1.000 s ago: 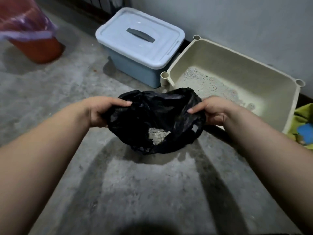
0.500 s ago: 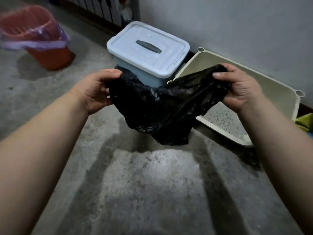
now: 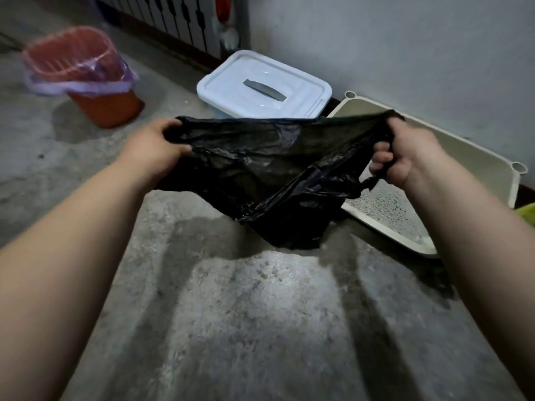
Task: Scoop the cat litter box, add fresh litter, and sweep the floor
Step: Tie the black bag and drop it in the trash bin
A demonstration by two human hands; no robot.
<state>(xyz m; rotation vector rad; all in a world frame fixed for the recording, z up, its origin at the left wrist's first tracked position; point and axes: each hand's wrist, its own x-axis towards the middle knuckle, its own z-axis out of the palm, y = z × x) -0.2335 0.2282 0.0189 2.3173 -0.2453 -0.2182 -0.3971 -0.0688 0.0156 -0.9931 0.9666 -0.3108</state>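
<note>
Black bag (image 3: 260, 172) now raised, mouth pulled taut. Left hand (image 3: 156, 146) and right hand (image 3: 405, 157) each clench a bunched edge, probably to tie it.

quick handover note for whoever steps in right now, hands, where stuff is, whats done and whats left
Left hand: shut on the left end of the black bag.
Right hand: shut on the right end; the bag's top is pulled taut between the hands, its bottom sagging above the floor.
Litter box: at the wall on the right, thin layer of litter inside.
Lidded bin: beside it, closed.
Orange waste bin: far left, lined.
Done: bag appears gathered shut; its contents cannot be seen.
Left: probably tie and bin the bag, add fresh litter, sweep. No scoop or broom clearly in view.
</note>
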